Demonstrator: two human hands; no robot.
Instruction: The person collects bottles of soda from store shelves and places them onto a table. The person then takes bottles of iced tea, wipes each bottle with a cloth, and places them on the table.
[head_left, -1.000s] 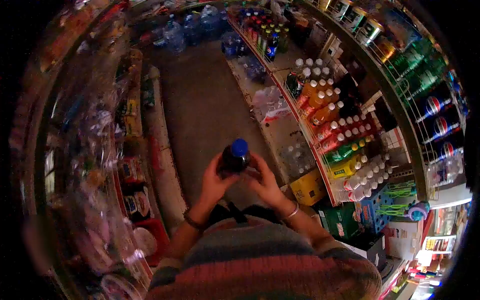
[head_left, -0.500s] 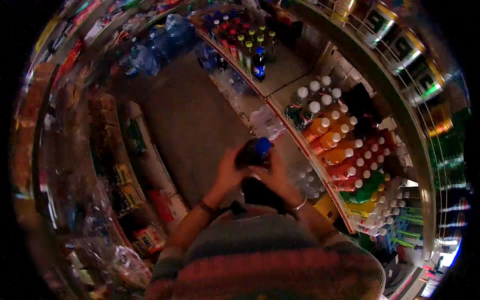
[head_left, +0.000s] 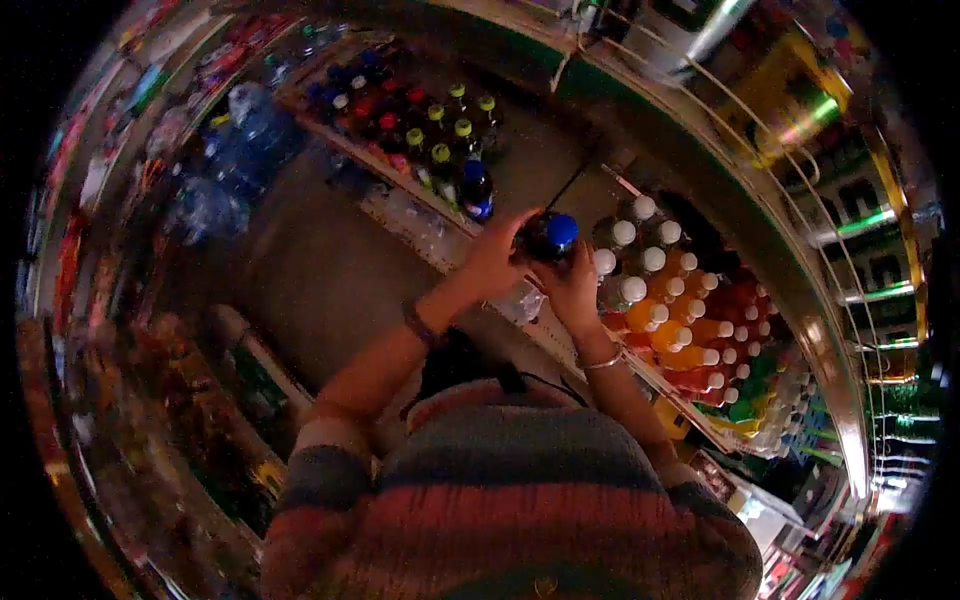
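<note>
A dark bottle with a blue cap is held between both hands over the front part of the drinks shelf. My left hand wraps its left side, and my right hand grips it from the right and below. Just left of the hands stands another dark bottle with a blue cap. White-capped clear bottles are close on the right. Most of the held bottle's body is hidden by the fingers.
Yellow-capped bottles stand farther back on the shelf. Orange bottles and red ones fill its right part. Large blue water bottles are on the floor at left. Cans line an upper rack at right.
Both hands have carried the bottle up and to the right, from above the floor to over the shelf. The view has turned, bringing the shelf bottles closer to the hands.
</note>
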